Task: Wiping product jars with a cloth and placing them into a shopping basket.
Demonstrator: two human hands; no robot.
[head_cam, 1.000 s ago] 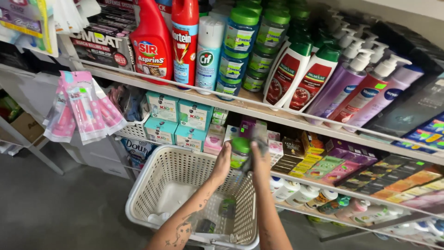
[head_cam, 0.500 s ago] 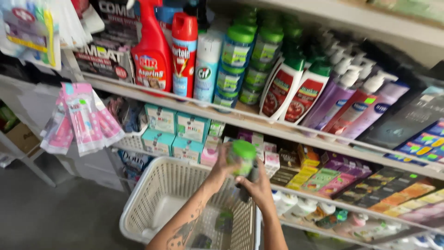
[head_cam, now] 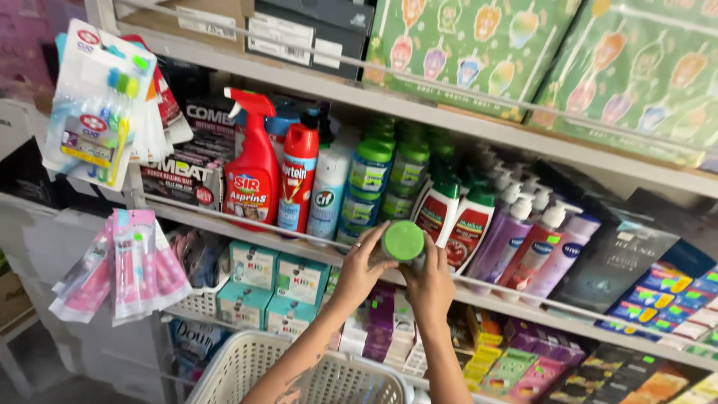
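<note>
Both my hands hold a small bottle with a round green cap (head_cam: 403,241), raised in front of the middle shelf. My left hand (head_cam: 362,267) wraps its left side, a ring on one finger. My right hand (head_cam: 431,284) cups it from the right and below. Just behind the bottle stand rows of green-capped bottles (head_cam: 372,178) and white bottles with green tops (head_cam: 462,217) on the shelf (head_cam: 247,232). Below my arms sits a white plastic shopping basket (head_cam: 247,366).
A red spray bottle (head_cam: 253,172), a red aerosol can (head_cam: 298,179) and a white can (head_cam: 329,196) stand left of the green-capped bottles. Pump bottles (head_cam: 535,243) stand to the right. Teal boxes (head_cam: 254,265) fill the shelf below. Toothbrush packs (head_cam: 101,112) hang at left.
My hands lifted the green-capped bottle from above the basket up to the middle shelf. My view rose and moved closer to the shelves.
</note>
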